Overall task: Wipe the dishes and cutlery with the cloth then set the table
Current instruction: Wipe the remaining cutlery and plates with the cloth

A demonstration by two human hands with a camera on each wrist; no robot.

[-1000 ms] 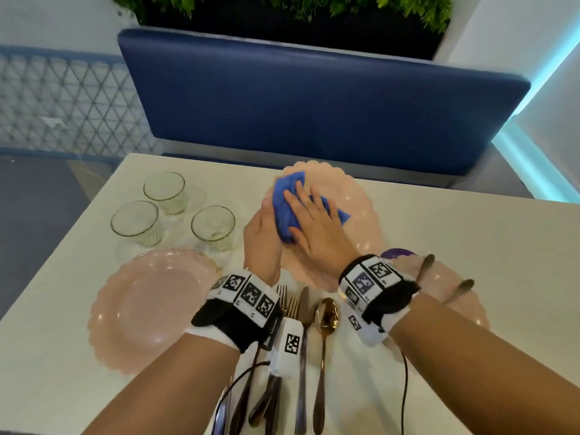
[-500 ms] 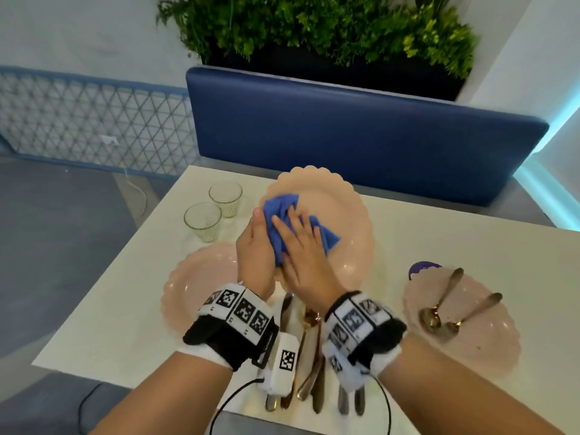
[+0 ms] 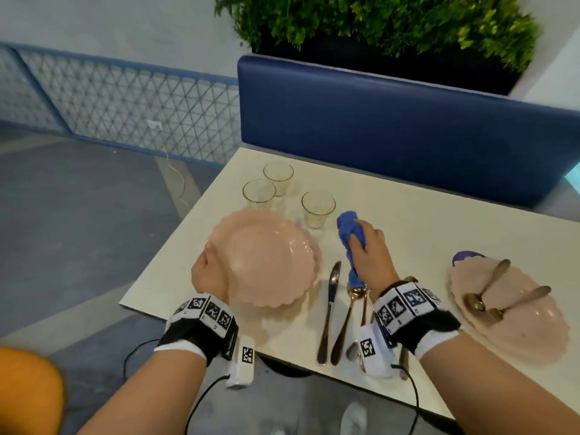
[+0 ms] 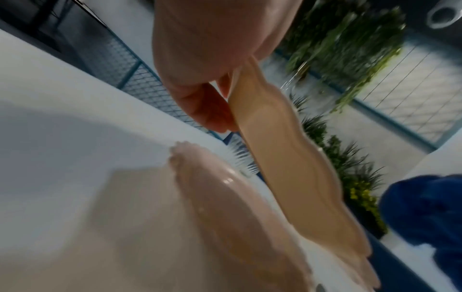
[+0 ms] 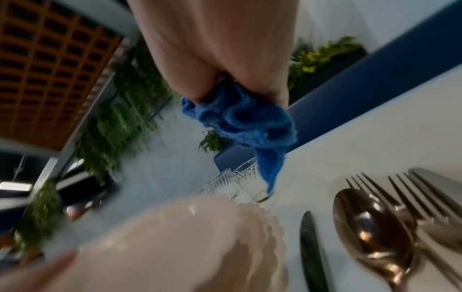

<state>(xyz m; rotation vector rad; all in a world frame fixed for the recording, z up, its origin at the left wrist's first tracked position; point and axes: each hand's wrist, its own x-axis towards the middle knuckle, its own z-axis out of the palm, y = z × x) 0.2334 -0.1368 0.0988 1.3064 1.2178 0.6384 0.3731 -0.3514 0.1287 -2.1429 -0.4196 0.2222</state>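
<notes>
My left hand [image 3: 208, 270] pinches the left rim of a pink scalloped plate [image 3: 270, 262], thumb on top. In the left wrist view this plate [image 4: 287, 168] hangs tilted just above a second pink plate [image 4: 212, 207] lying on the table. My right hand [image 3: 370, 249] grips a bunched blue cloth [image 3: 350, 233] to the right of the plates, its tail hanging over the cutlery. A knife [image 3: 329, 306] and a gold spoon [image 3: 348, 318] lie near the front edge. Forks [image 5: 412, 193] lie beside them, hidden under my right wrist in the head view.
Three clear glasses [image 3: 318, 204] stand behind the plates at the table's left. A stack of pink plates [image 3: 533, 328] with two gold spoons [image 3: 489, 284] sits at the right, a purple object [image 3: 467, 255] behind it. A blue bench back [image 3: 392, 127] borders the far edge.
My left hand has carried the plate from the table's middle to the left, over the other pink plate. My right hand has taken the cloth off the plate and bunched it.
</notes>
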